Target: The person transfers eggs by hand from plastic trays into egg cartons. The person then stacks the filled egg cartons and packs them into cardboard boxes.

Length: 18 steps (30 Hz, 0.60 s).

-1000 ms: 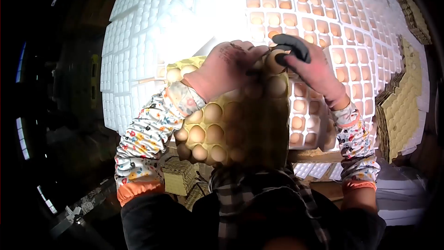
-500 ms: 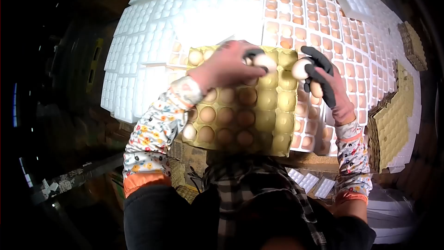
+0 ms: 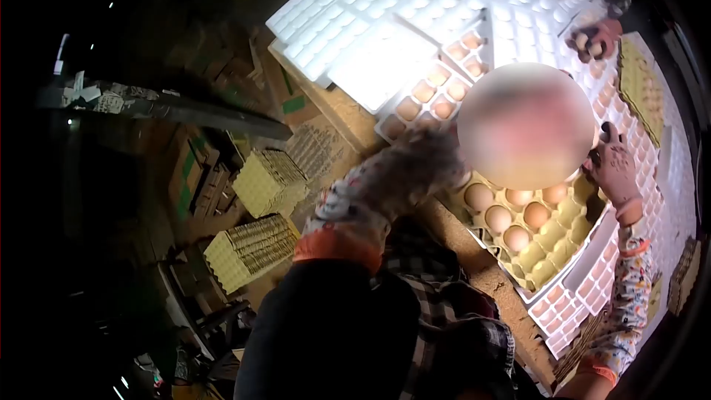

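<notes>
A yellow egg tray (image 3: 552, 241) lies in front of me, with brown eggs (image 3: 516, 238) in some cups and other cups bare. My right hand (image 3: 616, 170), in a pink glove with dark fingers, is over its right edge. Its fingers look curled, and whatever they hold is hidden. My left arm, in a flowered sleeve (image 3: 400, 178), reaches over the tray's left side. A round blurred patch covers the left hand and the tray's far part.
Another person's gloved hand (image 3: 596, 38) holds eggs at the upper right. White egg trays (image 3: 370, 0) cover the far table. Brown eggs sit in a white tray (image 3: 426, 92). Stacks of yellow trays (image 3: 252, 248) stand lower left, beyond the wooden table edge (image 3: 452, 230).
The view has swung left, bringing in the floor stacks and another person's hand. The eggs seen in both my hands earlier are now out of sight.
</notes>
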Motion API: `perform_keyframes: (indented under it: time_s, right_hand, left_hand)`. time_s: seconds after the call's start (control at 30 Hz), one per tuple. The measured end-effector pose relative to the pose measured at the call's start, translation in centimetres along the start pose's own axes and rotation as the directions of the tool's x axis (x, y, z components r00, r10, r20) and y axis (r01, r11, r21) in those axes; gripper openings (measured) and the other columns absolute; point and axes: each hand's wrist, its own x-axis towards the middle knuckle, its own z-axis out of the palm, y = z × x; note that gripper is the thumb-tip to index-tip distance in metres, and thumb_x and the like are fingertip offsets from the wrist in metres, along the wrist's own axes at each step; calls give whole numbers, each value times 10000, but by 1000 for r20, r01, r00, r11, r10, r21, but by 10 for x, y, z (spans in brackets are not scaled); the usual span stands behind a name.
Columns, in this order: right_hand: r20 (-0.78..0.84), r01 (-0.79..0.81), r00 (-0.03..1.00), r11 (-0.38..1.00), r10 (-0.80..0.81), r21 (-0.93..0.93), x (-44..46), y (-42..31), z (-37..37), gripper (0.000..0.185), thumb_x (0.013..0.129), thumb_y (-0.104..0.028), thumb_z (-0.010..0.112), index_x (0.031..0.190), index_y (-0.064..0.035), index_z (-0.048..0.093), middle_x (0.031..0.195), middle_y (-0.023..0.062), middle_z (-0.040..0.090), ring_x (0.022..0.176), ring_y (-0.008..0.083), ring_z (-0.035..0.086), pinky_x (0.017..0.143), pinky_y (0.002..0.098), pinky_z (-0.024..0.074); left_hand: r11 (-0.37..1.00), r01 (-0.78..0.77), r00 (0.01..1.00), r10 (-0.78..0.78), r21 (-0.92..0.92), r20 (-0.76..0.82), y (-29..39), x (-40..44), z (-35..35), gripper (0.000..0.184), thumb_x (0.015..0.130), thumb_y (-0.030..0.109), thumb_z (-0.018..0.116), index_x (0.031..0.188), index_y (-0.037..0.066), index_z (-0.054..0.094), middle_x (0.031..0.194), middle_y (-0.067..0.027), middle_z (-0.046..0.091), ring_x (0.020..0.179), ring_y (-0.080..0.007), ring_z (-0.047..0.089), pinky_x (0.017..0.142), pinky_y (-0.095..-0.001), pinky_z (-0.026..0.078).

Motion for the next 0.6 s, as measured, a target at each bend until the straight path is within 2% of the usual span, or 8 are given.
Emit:
perform_keyframes:
  time_s: [0.07,0.2,0.27,0.33,0.37,0.4,0.5,0.6]
  right_hand:
    - [-95,21,995,992,-10,123,-4,2,5,422,765,-272,685,1128,-58,648,1168,211,553,1068,398,506,924,455,434]
    - [16,-317,909,669,416,672,-16,17,10,419,910,-225,613,1258,3,567,1229,147,583,1010,219,592,845,345,477]
    - [234,-391,882,358,409,848,14,-31,-25,442,906,-236,619,1266,13,557,1194,89,590,992,142,598,833,272,484]
    - [233,-250,967,221,100,943,87,-138,-54,502,867,-251,656,1269,30,549,1153,67,586,997,129,595,802,251,491]
    - [265,-252,964,291,-7,923,124,-185,-56,547,853,-325,664,1269,12,555,1196,126,581,1043,180,597,868,312,488]
    - [78,173,967,850,-243,498,182,-240,-38,595,830,-416,655,1256,-11,568,1280,166,535,1127,260,565,1017,369,417]
    - [113,291,945,946,-307,140,250,-280,65,562,806,-417,639,1283,-127,571,1437,162,378,1170,333,534,1062,400,380]
    - [373,49,910,938,-184,344,297,-304,39,551,821,-426,655,1208,-37,606,1416,235,412,1188,360,523,1017,409,421]
  left_hand:
    - [915,-41,965,-69,-402,-255,-24,-68,-14,443,807,422,681,1079,79,622,1157,-219,504,1001,-355,560,865,-472,471]
    - [997,-5,972,22,74,-234,-164,-186,-58,353,855,297,671,1127,78,621,1172,-205,549,1087,-339,540,896,-429,483]
    - [833,553,809,-531,20,-250,-215,-209,-69,350,847,320,681,1098,82,625,1189,-199,542,1062,-343,543,853,-411,499]
    - [788,589,808,-580,179,-106,-246,-204,-73,370,838,345,689,1100,93,620,1230,-201,513,1057,-353,531,837,-422,499]
    - [764,588,799,-600,265,-41,-255,-200,-75,380,834,357,694,1101,99,617,1251,-202,498,1054,-358,526,830,-428,499]
    - [757,574,805,-591,311,-48,-261,-190,-80,460,797,408,715,1143,125,606,1314,-207,444,1027,-360,525,810,-429,496]
    - [742,524,770,-622,417,139,-275,-176,-71,540,742,464,738,1156,146,602,1384,-224,371,1022,-343,519,806,-430,486]
    - [821,531,813,-563,208,146,-292,-180,-74,619,717,417,779,1234,146,573,1384,-252,369,1110,-392,517,861,-439,485]
